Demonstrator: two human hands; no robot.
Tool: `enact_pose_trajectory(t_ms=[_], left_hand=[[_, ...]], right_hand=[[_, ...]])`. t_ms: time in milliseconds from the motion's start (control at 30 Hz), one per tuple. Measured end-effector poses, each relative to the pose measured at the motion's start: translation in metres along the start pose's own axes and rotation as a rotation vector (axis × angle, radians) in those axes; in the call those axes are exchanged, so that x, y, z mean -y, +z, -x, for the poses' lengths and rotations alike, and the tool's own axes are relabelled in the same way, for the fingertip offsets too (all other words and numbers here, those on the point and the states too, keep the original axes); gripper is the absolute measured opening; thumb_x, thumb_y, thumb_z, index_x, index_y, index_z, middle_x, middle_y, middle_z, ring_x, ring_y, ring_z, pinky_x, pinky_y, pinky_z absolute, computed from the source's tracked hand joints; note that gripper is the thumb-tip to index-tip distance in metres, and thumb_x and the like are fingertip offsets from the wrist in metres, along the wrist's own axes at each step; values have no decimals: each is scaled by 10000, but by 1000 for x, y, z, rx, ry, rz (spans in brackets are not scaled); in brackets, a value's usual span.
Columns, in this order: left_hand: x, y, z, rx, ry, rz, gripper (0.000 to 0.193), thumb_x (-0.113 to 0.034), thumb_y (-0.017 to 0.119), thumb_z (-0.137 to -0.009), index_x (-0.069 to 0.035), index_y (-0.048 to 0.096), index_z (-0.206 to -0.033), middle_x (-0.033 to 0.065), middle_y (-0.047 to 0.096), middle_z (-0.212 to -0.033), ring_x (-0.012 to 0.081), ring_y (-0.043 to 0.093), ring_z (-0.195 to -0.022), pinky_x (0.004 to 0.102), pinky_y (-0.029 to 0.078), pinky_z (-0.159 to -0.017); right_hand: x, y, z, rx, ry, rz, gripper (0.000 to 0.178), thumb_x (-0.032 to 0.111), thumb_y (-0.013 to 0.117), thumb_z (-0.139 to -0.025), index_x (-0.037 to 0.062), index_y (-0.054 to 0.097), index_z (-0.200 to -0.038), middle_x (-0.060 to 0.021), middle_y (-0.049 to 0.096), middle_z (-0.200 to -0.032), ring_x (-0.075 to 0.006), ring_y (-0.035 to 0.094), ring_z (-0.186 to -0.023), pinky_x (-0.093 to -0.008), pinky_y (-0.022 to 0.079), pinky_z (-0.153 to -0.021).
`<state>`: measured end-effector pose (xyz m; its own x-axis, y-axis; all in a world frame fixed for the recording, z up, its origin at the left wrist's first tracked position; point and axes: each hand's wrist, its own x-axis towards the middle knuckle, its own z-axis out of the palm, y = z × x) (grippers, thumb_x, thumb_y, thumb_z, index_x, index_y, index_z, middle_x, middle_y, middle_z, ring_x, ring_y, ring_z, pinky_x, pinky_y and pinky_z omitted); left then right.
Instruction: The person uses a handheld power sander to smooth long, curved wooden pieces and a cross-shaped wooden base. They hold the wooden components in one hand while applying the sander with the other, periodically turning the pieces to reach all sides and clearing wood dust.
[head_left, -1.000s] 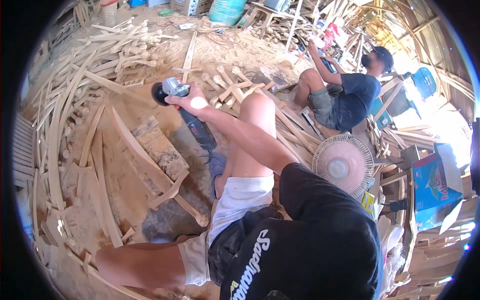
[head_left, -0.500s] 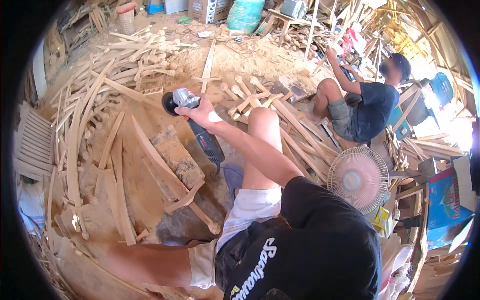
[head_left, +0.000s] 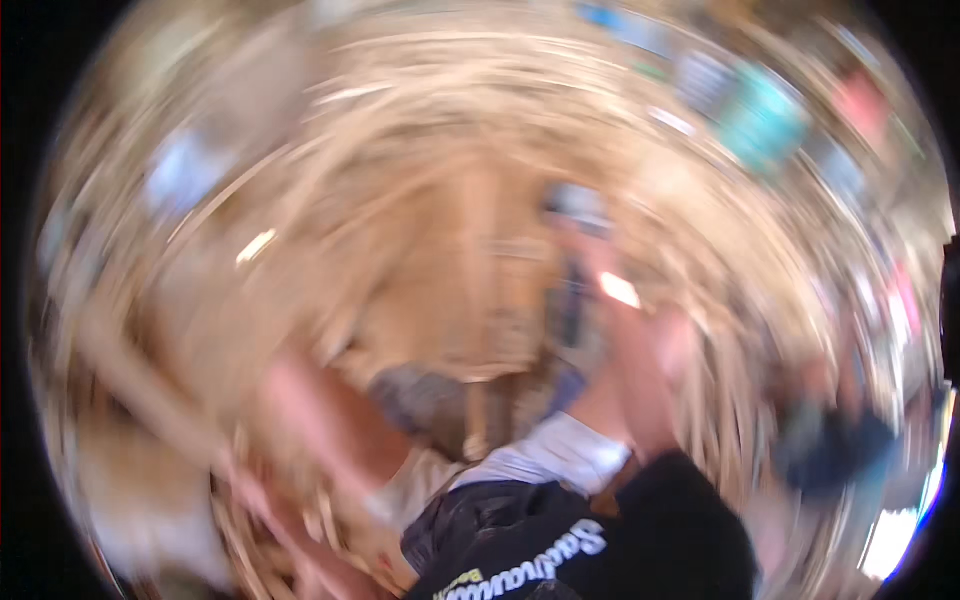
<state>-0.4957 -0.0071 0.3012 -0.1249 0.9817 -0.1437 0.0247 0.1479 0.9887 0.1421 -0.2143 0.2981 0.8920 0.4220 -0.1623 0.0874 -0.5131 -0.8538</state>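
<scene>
Heavy motion blur smears everything. A raised arm reaches up the middle toward a grey-and-dark power tool (head_left: 575,215) amid pale wood strips (head_left: 420,130); whether the right hand's (head_left: 590,255) fingers grip it cannot be told. The left hand is indistinguishable.

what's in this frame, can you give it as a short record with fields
image quality: heavy motion blur across the whole head view, few outlines readable
setting: tan, wood-coloured streaks fill most of the frame; single pieces cannot be told apart
person: black shirt at the lower edge, pale shorts above it
limbs: one blurred limb runs up from the shorts toward a smeared grey shape
left hand: not made out
right hand: not made out
background: teal smear upper right, dark blue smear at right
</scene>
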Motion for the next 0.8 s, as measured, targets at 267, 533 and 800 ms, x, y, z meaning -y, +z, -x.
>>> enact_pose_trajectory(t_ms=[267,533,800], left_hand=[[-2,-10,11,-373,155,358,425,-465,709,-1077,-52,639,-1003,-34,515,-664,61,465,-501,267,374,-424],[-89,-96,147,-810,745,407,283,-319,620,-1143,-58,526,-1083,-11,498,-733,61,456,-507,264,368,-417],[-211,-154,268,-1224,1082,539,185,-163,527,-1147,-65,445,-1014,-3,461,-743,88,414,-515,301,353,-455]], right_hand=[[-65,-16,-66,163,40,-285,792,569,747,-964,39,584,-1529,-183,603,-1504,-332,603,-1348,-511,526,-1086],[54,76,27,319,-295,-274,791,569,747,-964,41,584,-1531,-182,601,-1507,-331,600,-1352,-513,526,-1087],[78,127,70,480,-351,-237,790,568,747,-964,43,583,-1532,-181,599,-1511,-331,598,-1356,-514,526,-1088]])
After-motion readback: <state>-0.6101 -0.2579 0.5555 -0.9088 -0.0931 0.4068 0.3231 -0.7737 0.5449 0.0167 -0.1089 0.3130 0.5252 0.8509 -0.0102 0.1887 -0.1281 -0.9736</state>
